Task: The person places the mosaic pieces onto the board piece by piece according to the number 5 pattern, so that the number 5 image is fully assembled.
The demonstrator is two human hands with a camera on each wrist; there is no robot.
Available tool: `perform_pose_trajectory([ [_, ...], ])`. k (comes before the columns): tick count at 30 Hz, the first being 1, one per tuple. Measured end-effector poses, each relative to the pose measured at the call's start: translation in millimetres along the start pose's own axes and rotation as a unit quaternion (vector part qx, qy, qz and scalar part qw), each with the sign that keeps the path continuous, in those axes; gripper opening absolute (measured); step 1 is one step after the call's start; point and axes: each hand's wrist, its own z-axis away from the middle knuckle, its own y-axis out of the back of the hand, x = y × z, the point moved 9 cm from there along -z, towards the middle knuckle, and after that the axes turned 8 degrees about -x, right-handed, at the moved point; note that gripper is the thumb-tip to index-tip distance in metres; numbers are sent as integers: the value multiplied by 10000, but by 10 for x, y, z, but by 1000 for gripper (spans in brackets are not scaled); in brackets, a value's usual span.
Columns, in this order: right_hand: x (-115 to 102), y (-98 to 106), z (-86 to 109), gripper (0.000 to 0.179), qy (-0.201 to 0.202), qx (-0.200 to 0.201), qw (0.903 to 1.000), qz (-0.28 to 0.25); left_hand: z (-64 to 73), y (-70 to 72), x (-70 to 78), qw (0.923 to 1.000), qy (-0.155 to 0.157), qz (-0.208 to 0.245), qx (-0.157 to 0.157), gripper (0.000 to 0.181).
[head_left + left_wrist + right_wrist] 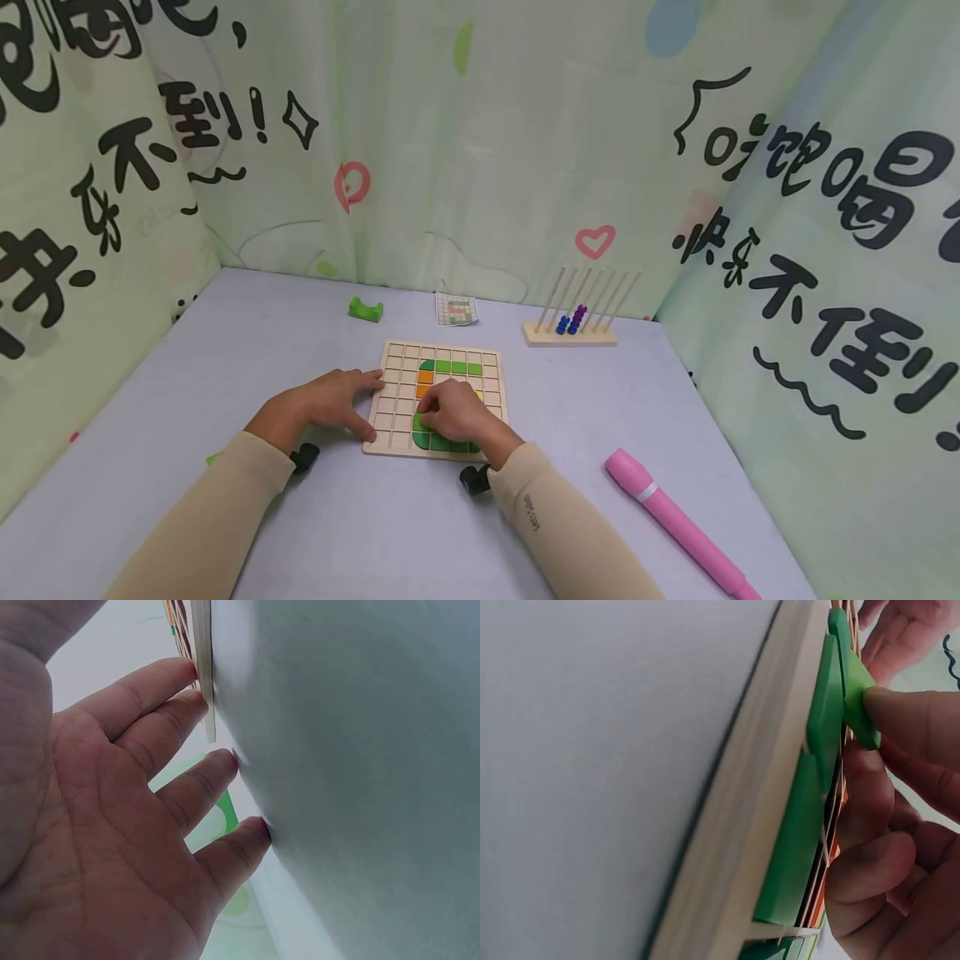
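A square wooden grid board [388,406] lies on the table, with colored tiles set in its cells. Along its top row are light green tiles [459,367]; two orange tiles [425,383] stand below at the left, and dark green tiles [795,840] line the near row. My right hand [459,410] pinches a light green tile [861,701] between thumb and finger, over the lower left of the pattern. It hides the pattern's middle. With fingers spread and fairly straight, my left hand [330,402] touches the board's left edge.
Behind the board lie a green notched block [365,311] and a printed grid card [456,309]. A wooden peg stand [570,337] with blue and purple beads is at back right. A pink stick [675,521] lies front right. My left sleeve partly hides something green [212,458].
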Motion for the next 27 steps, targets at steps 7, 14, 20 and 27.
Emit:
perform_pose_trajectory([
  [7,-18,-12,13,6,-234,64,9994,247,-10,-7,0,10000,-26,3,-4,94],
  [14,-36,-15,20,5,-336,144,9982,471,-37,-8,-14,10000,13,-7,-15,96],
  [20,-41,-13,65,7,-223,88,9988,423,-45,-12,-19,10000,-13,-33,-20,96],
  [27,114,128,279,16,55,151,9995,-267,-13,-16,-15,10000,38,-69,-9,97],
])
